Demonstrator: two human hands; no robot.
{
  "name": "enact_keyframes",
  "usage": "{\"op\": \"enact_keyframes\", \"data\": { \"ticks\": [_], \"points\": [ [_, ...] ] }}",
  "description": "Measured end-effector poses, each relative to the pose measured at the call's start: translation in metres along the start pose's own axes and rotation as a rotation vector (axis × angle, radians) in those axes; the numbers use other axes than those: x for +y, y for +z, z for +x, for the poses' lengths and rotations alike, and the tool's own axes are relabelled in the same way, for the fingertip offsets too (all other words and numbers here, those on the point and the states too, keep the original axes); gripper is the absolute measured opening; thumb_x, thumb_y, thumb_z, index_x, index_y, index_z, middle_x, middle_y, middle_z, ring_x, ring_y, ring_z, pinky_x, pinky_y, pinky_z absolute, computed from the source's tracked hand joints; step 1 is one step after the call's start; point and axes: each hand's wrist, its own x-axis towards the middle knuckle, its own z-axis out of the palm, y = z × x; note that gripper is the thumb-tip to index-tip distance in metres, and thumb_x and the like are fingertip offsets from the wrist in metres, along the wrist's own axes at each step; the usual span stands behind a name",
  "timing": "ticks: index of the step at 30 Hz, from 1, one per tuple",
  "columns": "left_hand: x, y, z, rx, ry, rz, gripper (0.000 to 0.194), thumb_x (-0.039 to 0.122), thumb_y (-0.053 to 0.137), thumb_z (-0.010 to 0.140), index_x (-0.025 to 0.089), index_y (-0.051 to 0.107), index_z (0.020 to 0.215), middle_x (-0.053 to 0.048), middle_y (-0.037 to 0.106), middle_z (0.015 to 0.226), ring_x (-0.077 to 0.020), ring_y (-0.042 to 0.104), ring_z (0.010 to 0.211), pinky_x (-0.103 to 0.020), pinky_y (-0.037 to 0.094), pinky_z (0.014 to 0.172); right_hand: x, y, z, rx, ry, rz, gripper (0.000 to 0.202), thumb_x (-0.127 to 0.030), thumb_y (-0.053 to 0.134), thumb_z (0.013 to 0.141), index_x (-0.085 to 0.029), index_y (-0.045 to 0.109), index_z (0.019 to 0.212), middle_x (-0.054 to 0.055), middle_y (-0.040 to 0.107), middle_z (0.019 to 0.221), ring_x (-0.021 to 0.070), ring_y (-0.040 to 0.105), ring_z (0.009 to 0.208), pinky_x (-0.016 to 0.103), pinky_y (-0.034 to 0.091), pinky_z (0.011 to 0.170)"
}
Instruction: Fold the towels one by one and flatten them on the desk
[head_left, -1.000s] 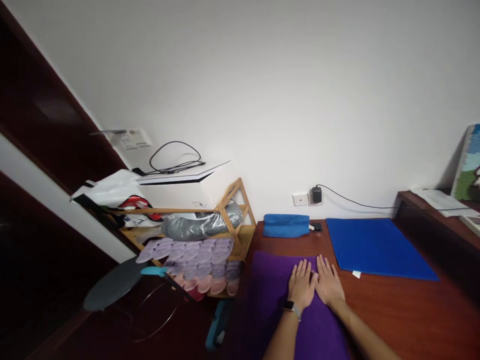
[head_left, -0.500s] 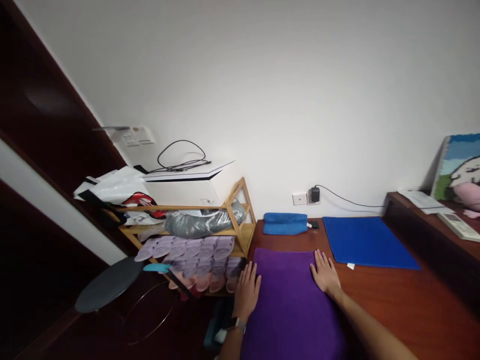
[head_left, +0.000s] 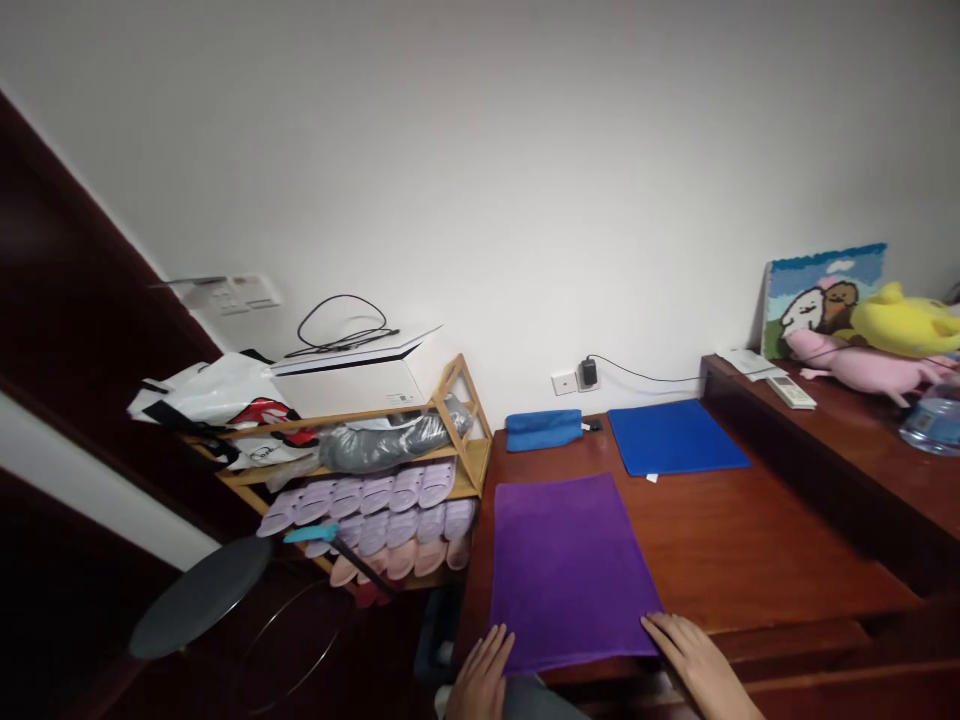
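A purple cloth [head_left: 574, 570] lies spread flat on the reddish-brown wooden desk [head_left: 720, 550]. At its near left corner is my left hand [head_left: 484, 675], fingers stretched out and lying on the cloth's edge; its thumb is hidden. My right hand [head_left: 694, 660] rests at the near right corner with fingers extended over the edge. Beyond the purple cloth, a folded blue cloth [head_left: 544, 431] lies by the wall, and a larger flat blue cloth [head_left: 675, 438] with a white tag lies to its right.
Left of the desk stands a wooden rack [head_left: 472, 455] holding slippers [head_left: 405, 490], a white box [head_left: 349, 388] and a plastic bag. A dark round stool [head_left: 202, 595] is at far left. Plush toys [head_left: 862, 365] and a remote [head_left: 791, 392] sit on the raised ledge at right.
Both hands have moved from the sides of the purple cloth towards me, to its near corners. The view has shifted, showing the cloth's near edge and more of the right ledge.
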Motion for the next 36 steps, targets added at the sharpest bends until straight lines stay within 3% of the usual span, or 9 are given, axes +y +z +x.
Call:
{"op": "enact_keyframes", "data": {
  "ticks": [4, 8, 14, 18, 21, 24, 29, 33, 36],
  "points": [
    [0.015, -0.033, 0.015, -0.035, -0.058, -0.119, 0.053, 0.01, 0.049, 0.086, 0.036, 0.077, 0.121, 0.005, 0.082, 0.115, -0.0154, 0.08, 0.1, -0.024, 0.065, 0.089, -0.009, -0.037, 0.014, 0.047, 0.001, 0.015, 0.064, -0.013, 0.048, 0.09, -0.054, 0.062, 0.137, -0.004, 0.081, 0.109, 0.0283, 0.079, 0.095, 0.039, 0.068, 0.084],
    [0.036, -0.084, 0.052, -0.114, -0.269, -0.326, 0.034, 0.027, 0.054, 0.093, 0.035, 0.081, 0.112, 0.002, 0.084, 0.108, -0.0185, 0.081, 0.096, -0.027, 0.065, 0.087, -0.018, -0.106, 0.033, 0.087, -0.049, 0.115, 0.037, -0.02, 0.053, 0.098, -0.038, 0.071, 0.125, 0.0, 0.081, 0.104, 0.0237, 0.078, 0.089, 0.033, 0.066, 0.08],
    [0.064, -0.176, 0.164, -0.156, -0.39, -0.615, 0.035, 0.059, 0.063, 0.091, 0.032, 0.083, 0.102, -0.001, 0.084, 0.103, -0.0244, 0.08, 0.097, -0.034, 0.064, 0.091, -0.012, -0.235, 0.048, 0.197, -0.01, 0.141, 0.025, -0.03, 0.056, 0.103, -0.031, 0.075, 0.12, 0.005, 0.08, 0.105, 0.0221, 0.076, 0.093, 0.034, 0.063, 0.084],
    [0.078, -0.213, 0.25, -0.237, -0.339, -0.731, 0.036, 0.06, 0.068, 0.086, 0.028, 0.083, 0.094, -0.004, 0.084, 0.098, -0.0263, 0.077, 0.093, -0.038, 0.063, 0.089, 0.003, -0.307, 0.066, 0.213, 0.041, 0.119, 0.027, -0.042, 0.056, 0.103, -0.029, 0.077, 0.113, 0.009, 0.079, 0.105, 0.0247, 0.074, 0.097, 0.039, 0.063, 0.087],
    [0.086, -0.216, 0.311, -0.266, -0.288, -0.812, 0.032, 0.054, 0.072, 0.084, 0.025, 0.082, 0.092, -0.004, 0.083, 0.096, -0.0252, 0.076, 0.093, -0.036, 0.061, 0.09, 0.02, -0.345, 0.088, 0.261, 0.071, 0.072, 0.031, -0.048, 0.054, 0.104, -0.029, 0.077, 0.11, 0.01, 0.078, 0.11, 0.0251, 0.072, 0.104, 0.041, 0.061, 0.095],
    [0.093, -0.202, 0.37, -0.289, -0.246, -0.852, 0.031, 0.05, 0.074, 0.082, 0.022, 0.081, 0.091, -0.003, 0.083, 0.097, -0.0249, 0.074, 0.093, -0.035, 0.059, 0.09, 0.05, -0.37, 0.118, 0.263, 0.109, 0.051, 0.036, -0.054, 0.054, 0.103, -0.027, 0.077, 0.108, 0.009, 0.077, 0.113, 0.0254, 0.072, 0.107, 0.041, 0.059, 0.099],
    [0.1, -0.165, 0.466, -0.313, -0.199, -0.876, 0.038, 0.051, 0.072, 0.082, 0.016, 0.079, 0.093, -0.006, 0.082, 0.095, -0.0252, 0.073, 0.089, -0.035, 0.057, 0.083, 0.121, -0.398, 0.189, 0.215, 0.242, 0.057, 0.041, -0.05, 0.052, 0.104, -0.018, 0.075, 0.113, 0.005, 0.078, 0.085, 0.0204, 0.074, 0.073, 0.035, 0.06, 0.079],
    [0.11, -0.15, 0.531, -0.126, -0.144, -0.735, 0.034, 0.044, 0.067, 0.091, 0.013, 0.08, 0.099, -0.009, 0.082, 0.102, -0.0244, 0.073, 0.092, -0.034, 0.055, 0.085, 0.167, -0.419, 0.253, 0.385, 0.259, -0.055, 0.032, -0.035, 0.054, 0.103, -0.012, 0.075, 0.11, 0.007, 0.08, 0.095, 0.0197, 0.074, 0.086, 0.035, 0.056, 0.088],
    [0.123, -0.143, 0.559, 0.035, -0.17, -0.501, 0.028, 0.037, 0.064, 0.097, 0.017, 0.08, 0.109, -0.009, 0.082, 0.107, -0.0256, 0.073, 0.098, -0.035, 0.053, 0.089, 0.193, -0.426, 0.284, 0.503, 0.273, -0.124, 0.027, -0.025, 0.054, 0.101, -0.01, 0.074, 0.112, 0.009, 0.079, 0.107, 0.0208, 0.072, 0.098, 0.038, 0.053, 0.096]
  ]
}}
